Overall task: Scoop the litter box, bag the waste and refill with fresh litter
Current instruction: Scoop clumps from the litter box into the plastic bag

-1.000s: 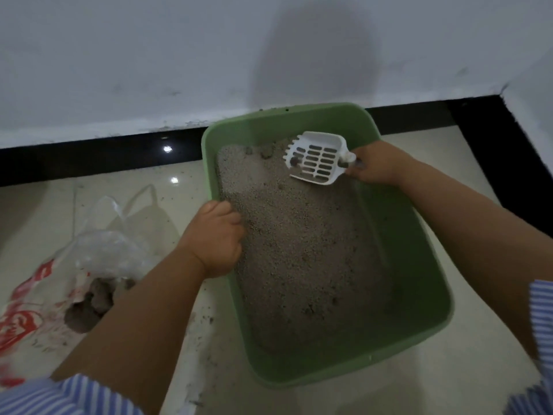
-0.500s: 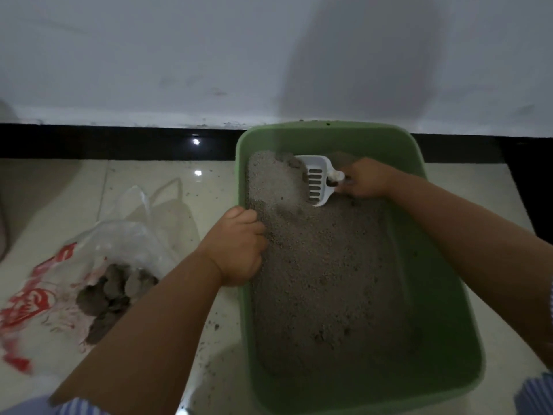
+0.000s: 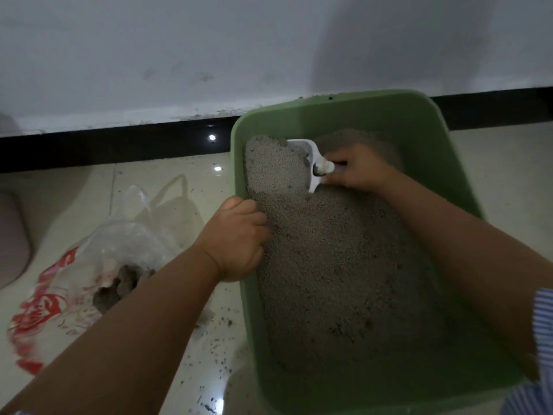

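A green litter box (image 3: 419, 139) stands on the tiled floor against the wall, filled with grey litter (image 3: 344, 265). My left hand (image 3: 236, 241) grips the box's left rim, fingers curled over the edge into the litter. My right hand (image 3: 359, 167) holds the handle of a white slotted scoop (image 3: 311, 163), which stands on edge, dug into a mound of litter at the box's far end. To the left on the floor lies a clear plastic bag with red print (image 3: 89, 274), holding dark clumps of waste (image 3: 119, 286).
A white wall with a black skirting strip (image 3: 119, 145) runs right behind the box. Litter grains are scattered on the glossy tiles (image 3: 215, 339) between bag and box. A blurred grey object (image 3: 12, 235) sits at the far left edge.
The scoop, raised and flat a second ago, has turned on edge and dug down into the litter at the far end. My left hand has stayed on the rim.
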